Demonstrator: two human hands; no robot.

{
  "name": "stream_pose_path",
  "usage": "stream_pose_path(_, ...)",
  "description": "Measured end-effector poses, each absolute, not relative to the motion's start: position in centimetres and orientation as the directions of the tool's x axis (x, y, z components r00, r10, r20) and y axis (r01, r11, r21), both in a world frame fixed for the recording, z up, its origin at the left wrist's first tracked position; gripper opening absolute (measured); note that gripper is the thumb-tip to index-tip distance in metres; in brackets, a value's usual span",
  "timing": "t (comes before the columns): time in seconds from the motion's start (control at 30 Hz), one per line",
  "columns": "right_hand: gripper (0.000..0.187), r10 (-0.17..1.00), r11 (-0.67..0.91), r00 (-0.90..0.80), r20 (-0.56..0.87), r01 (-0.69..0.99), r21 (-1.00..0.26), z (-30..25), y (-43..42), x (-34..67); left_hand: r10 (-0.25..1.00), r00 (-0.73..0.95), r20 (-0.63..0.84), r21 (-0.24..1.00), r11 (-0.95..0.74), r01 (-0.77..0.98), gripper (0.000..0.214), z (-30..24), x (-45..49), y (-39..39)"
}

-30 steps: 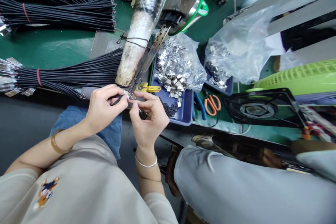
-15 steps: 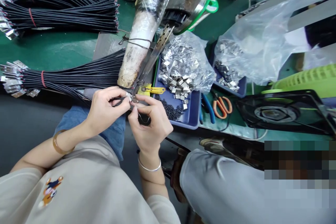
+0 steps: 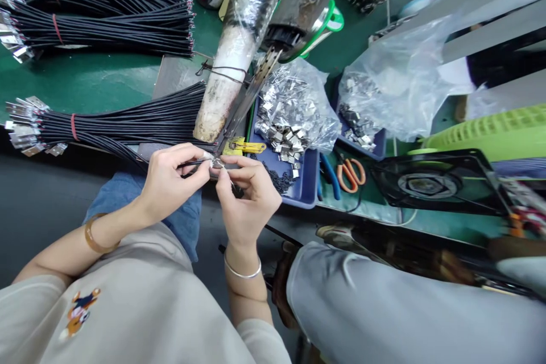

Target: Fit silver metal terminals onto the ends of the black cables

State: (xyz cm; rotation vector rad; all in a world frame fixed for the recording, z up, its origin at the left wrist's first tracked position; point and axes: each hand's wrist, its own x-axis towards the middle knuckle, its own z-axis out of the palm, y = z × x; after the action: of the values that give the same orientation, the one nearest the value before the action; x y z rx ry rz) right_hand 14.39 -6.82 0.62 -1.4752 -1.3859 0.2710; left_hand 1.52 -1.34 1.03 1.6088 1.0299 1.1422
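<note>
My left hand point(image 3: 170, 179) is closed, thumb and fingers pinching a black cable point(image 3: 194, 163) near its end. At the fingertips sits a small shiny metal piece point(image 3: 217, 164), partly covered by the fingers. My right hand point(image 3: 247, 196) meets it from the other side, thumb and fingers pinched together around something too small to name. Just behind the fingertips are the tip of a slanted metal bracket point(image 3: 241, 105) and a yellow cutter knife point(image 3: 247, 147). Left of my hands lies a bundle of black cables point(image 3: 119, 119) with metal plugs at the far end.
A blue tray point(image 3: 307, 182) holds bagged metal shells point(image 3: 294, 108) and small black parts. Beyond are blue-handled pliers point(image 3: 330, 176), orange-handled scissors point(image 3: 352, 175), a black fan point(image 3: 435, 182) and a second tray. A wrapped pipe point(image 3: 226, 68) slants overhead. Another person's leg point(image 3: 362, 296) is at right.
The view has shifted slightly, so the trays and fan appear farther left. My right-hand fingers have moved a little against the small metal piece; my left hand keeps its hold on the cable.
</note>
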Motion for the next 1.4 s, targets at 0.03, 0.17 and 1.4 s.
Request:
stream_pose_path(0.03, 0.012, 0.819, 0.228, 0.292, 0.494, 0.624, -0.748, 0.6, -6.8, 14.4, 0.947, 0.23, 0.224, 0.955, -0.26, 0.141, 0.013, 0.9, 1.5, -1.3)
stream_pose_path(0.17, 0.015, 0.778, 0.264, 0.243, 0.58, 0.711, -0.652, 0.5, -6.2, 14.5, 0.954, 0.214, 0.21, 0.958, -0.245, 0.151, 0.011, 0.8, 1.8, -1.2)
stream_pose_path(1.4, 0.018, 0.949, 0.053, 0.272, 0.157, 0.352, -0.935, 1.2, -7.7, 15.4, 0.607, 0.794, -0.019, 0.992, -0.085, 0.088, 0.025, 1.8, -2.1, 1.2)
